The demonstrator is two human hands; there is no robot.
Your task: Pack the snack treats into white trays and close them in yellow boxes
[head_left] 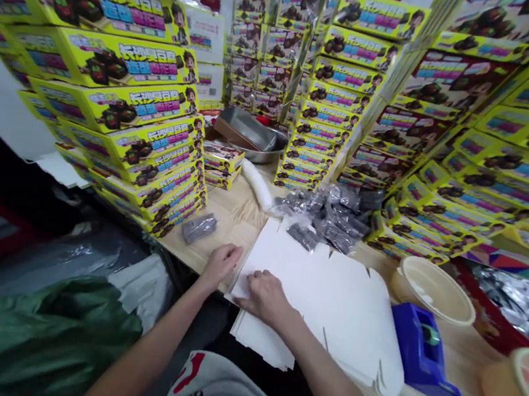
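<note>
A stack of flat white cardboard box blanks (328, 303) lies on the table in front of me, with slots cut along its edges. My right hand (265, 296) rests on the left part of the top blank, fingers bent and closed against the board near its edge. Just beyond the left edge of the stack is my left hand (221, 265), its fingers curled together; whatever they hold, if anything, is hidden. A small grey plastic-wrapped packet (199, 228) lies beyond the left hand. Thin wooden sticks (248, 212) are spread behind both hands.
Tall stacks of yellow printed boxes (132, 105) rise on the left, at the back and right. Grey packets (337, 217) are heaped behind the blanks. To the right stand a blue tape dispenser (421, 353), a cream bowl (434, 290) and a red basin (488, 316).
</note>
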